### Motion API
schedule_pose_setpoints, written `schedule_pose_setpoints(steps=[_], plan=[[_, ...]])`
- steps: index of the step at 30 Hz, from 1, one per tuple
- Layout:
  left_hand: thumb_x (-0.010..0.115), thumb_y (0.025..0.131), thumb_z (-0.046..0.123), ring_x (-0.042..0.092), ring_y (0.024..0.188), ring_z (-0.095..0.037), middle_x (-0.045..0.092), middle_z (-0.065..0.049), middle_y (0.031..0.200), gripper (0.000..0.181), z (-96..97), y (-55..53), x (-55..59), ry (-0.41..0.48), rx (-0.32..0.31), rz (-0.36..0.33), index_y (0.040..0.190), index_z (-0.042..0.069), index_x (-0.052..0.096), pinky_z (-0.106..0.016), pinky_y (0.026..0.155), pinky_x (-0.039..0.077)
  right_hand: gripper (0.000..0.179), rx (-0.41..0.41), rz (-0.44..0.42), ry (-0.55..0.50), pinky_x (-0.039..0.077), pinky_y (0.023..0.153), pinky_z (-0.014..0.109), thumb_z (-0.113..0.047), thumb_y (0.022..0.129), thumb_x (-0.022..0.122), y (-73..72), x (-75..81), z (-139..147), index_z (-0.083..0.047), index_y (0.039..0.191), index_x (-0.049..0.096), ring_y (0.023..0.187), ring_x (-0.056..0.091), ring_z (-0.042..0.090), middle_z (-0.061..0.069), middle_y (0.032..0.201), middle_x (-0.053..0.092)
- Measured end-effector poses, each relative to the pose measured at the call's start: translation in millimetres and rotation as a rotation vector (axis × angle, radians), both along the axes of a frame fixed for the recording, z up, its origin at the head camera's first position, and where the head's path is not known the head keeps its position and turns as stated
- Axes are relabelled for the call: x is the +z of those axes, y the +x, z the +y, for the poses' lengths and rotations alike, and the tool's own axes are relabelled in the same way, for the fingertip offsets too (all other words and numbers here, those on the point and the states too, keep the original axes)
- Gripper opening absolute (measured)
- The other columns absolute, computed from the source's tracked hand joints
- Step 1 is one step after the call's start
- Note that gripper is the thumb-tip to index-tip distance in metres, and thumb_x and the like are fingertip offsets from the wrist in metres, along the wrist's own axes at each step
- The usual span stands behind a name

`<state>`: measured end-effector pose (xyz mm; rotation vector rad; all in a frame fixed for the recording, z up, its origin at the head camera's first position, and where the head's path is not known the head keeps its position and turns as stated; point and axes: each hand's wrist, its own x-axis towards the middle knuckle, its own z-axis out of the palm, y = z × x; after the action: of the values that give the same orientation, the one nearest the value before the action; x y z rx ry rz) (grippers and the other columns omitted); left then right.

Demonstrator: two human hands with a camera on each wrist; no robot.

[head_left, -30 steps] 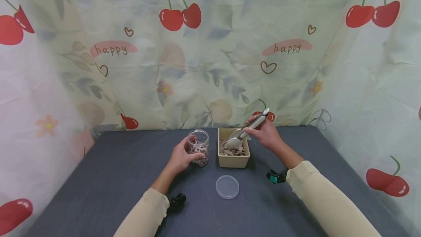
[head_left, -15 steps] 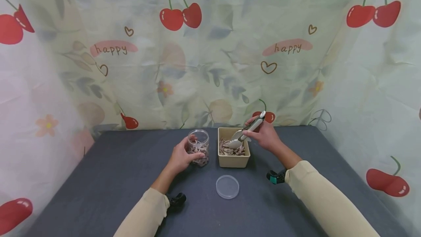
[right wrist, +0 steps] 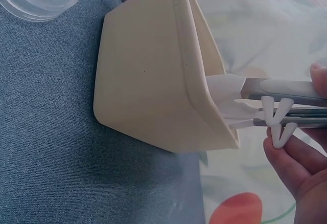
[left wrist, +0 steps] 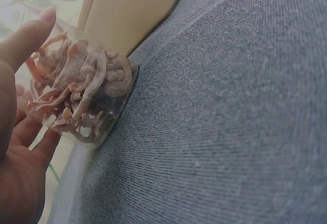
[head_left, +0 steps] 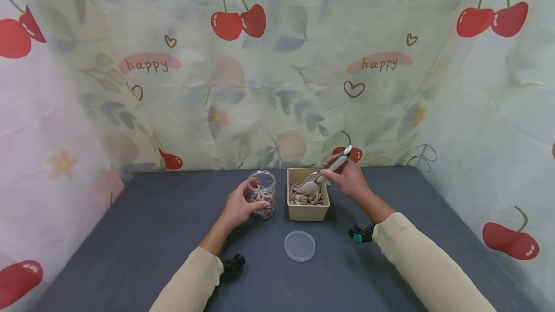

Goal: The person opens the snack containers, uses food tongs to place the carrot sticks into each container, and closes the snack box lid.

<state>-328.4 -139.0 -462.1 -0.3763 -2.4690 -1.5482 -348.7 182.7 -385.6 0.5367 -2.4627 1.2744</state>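
1. The white-and-grey tongs (head_left: 334, 166) slant down into the beige, rectangular plastic box (head_left: 308, 214), their pale, broad heads inside its walls.
2. The right hand (head_left: 349, 177) grasps the tongs, thumb on one arm and fingers on the other, above the box's right side.
3. Greyish-pink, curled strips (head_left: 302, 199) lie heaped in the box; whether the tongs pinch any, I cannot tell.
4. Just left of the box, apart from it, stands a clear, round, lidless jar (head_left: 270, 188), upright and partly filled with similar strips.
5. The left hand (head_left: 238, 205) grips the jar's side, thumb and fingers curled round it.
6. A translucent, round lid (head_left: 300, 246) lies flat nearer the person, on the dark blue-grey cloth-covered table (head_left: 173, 240).
7. Behind hangs a pale curtain (head_left: 260, 76) printed with cherries, hearts and "happy".
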Motion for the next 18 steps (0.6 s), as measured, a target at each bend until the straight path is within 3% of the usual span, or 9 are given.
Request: schedule_pose_setpoints(steps=[10, 18], plan=[[0.088, 0.072, 0.023, 0.057, 0.113, -0.026, 0.059, -0.010, 0.129, 0.076, 0.2, 0.5, 0.9, -0.007, 0.004, -0.008, 0.137, 0.006, 0.052, -0.045, 0.095, 0.045, 0.036, 0.056, -0.077, -0.038, 0.053, 0.076, 0.043, -0.014, 0.085, 0.077, 0.1, -0.4, -0.7, -0.003, 0.114, 0.060, 0.092, 0.066, 0.029, 0.015, 0.108, 0.065], [0.088, 0.072, 0.023, 0.055, 0.117, -0.027, 0.058, -0.011, 0.131, 0.078, -0.7, 0.2, 2.7, -0.003, -0.011, -0.009, 0.138, 0.004, 0.050, -0.046, 0.097, 0.043, 0.040, 0.099, -0.085, -0.031, 0.053, 0.073, 0.038, -0.013, 0.085, 0.077, -4.7, 1.4, 4.3, 0.001, 0.118, 0.058, 0.090, 0.065, 0.030, 0.019, 0.109, 0.064]])
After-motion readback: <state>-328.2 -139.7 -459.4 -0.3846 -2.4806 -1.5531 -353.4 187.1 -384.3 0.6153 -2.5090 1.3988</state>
